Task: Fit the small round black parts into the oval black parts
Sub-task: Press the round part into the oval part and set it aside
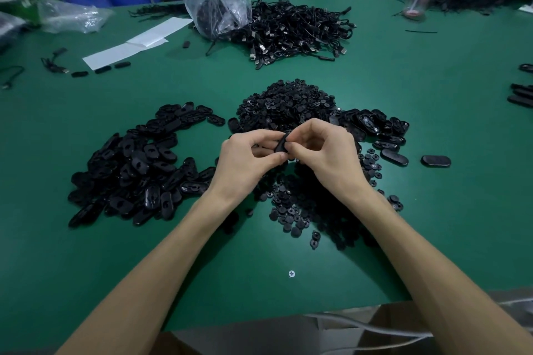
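Your left hand (248,153) and right hand (326,150) meet above the green worktop (432,210). Both pinch one oval black part (280,145) between thumb and curled fingers. Only a narrow, dull black edge of it shows, and your fingers hide whether a round piece sits in it. Just behind your hands lies the heap of small round black parts (291,104), disc-shaped, some with a centre hole, with more scattered under your right wrist. The spread of oval black parts (135,170), glossy shells with keyhole-like cutouts, lies to your left. A smaller cluster of ovals (375,127) lies to your right.
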`<state>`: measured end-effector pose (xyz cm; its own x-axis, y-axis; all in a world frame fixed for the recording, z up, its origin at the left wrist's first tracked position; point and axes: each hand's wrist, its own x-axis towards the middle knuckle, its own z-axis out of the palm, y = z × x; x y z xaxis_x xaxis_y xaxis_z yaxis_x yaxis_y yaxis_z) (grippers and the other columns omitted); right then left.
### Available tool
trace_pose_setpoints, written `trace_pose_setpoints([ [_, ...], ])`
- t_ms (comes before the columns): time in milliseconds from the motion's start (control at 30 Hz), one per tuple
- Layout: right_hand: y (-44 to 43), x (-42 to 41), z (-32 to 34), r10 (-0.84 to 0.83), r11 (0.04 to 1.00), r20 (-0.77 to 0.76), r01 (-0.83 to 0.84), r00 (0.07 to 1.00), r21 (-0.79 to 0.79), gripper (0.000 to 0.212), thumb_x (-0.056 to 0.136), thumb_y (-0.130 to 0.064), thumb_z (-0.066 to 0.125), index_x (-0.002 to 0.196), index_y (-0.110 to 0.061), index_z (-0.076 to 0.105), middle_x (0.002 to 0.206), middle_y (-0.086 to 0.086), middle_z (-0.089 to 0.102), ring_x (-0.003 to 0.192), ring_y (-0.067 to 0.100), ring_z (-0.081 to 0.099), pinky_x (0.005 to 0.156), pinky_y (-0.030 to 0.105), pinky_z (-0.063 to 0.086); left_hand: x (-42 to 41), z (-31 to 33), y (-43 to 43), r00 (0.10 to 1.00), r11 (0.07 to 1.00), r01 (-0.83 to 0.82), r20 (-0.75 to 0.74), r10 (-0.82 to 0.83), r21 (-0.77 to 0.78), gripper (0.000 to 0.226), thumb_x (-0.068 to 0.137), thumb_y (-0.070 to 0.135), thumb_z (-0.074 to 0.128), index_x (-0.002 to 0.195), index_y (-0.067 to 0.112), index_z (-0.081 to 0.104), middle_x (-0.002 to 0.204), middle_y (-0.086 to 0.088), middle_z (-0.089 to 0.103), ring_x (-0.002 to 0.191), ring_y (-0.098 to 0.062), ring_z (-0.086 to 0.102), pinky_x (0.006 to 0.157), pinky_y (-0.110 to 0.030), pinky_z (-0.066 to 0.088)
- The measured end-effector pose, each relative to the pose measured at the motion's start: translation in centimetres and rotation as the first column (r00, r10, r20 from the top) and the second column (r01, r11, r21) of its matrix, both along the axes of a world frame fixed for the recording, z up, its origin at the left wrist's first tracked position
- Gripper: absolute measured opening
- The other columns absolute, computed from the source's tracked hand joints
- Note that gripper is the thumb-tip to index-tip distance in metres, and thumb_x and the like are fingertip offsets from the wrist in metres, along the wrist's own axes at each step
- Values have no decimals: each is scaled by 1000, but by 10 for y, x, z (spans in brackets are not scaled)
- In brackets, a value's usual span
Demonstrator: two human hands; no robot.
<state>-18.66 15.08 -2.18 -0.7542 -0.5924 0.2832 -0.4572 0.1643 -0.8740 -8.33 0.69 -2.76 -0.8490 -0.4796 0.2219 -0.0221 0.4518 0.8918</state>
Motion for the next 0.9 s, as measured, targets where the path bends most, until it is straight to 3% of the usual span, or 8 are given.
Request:
trace_pose_setpoints([
  [167,0,1,-1,-2,1000,-92,4,996,16,9,87,-7,80,90,-14,75,83,-3,73,76,11,69,74,32,59,1,-1,0,1000,997,17,-22,-16,73,34,82,6,86,115,15,79,91,3,81,81,-14,79,84,-30,63],
  [367,-2,7,0,-49,998,-271,39,961,-40,8,86,-8,81,92,-12,80,89,1,65,77,-2,59,74,7,43,-1,1,2,993,970,63,-116,-37,235,26,89,-4,76,112,8,78,92,-8,81,84,-24,79,82,-34,64],
  [467,-3,9,3,-29,998,-281,15,959,-54,10,91,-10,77,99,-12,82,93,2,64,81,4,60,75,11,44,-2,0,2,989,945,60,-146,-13,322,21,94,-4,70,114,1,76,95,-13,80,83,-24,78,77,-28,62],
  [600,-3,13,5,16,999,-264,-26,964,-35,19,98,-7,68,109,-15,81,96,2,62,85,10,59,74,15,45,-1,-1,-2,987,914,44,-157,21,403,16,97,3,70,111,8,77,95,-13,79,82,-20,75,76,-28,61],
  [700,-1,12,7,11,997,-191,-25,981,-70,22,98,-5,65,107,-17,81,99,2,63,88,10,61,72,21,49,-1,0,-4,989,914,58,-145,1,402,17,96,6,72,112,9,77,95,-13,79,82,-21,75,79,-30,61],
  [833,1,8,10,-23,991,-91,10,996,-137,23,97,-9,67,114,-21,77,100,4,65,86,7,62,69,17,46,0,4,-3,990,913,77,-141,-22,401,17,94,6,75,109,13,78,89,-11,79,80,-22,76,79,-30,61],
  [900,1,5,8,-27,994,-59,20,998,-107,16,97,-15,70,109,-21,78,93,-1,70,81,9,63,72,27,51,1,5,-1,991,920,84,-132,-35,383,17,94,5,75,110,10,77,89,-12,79,79,-22,76,78,-29,61],
])
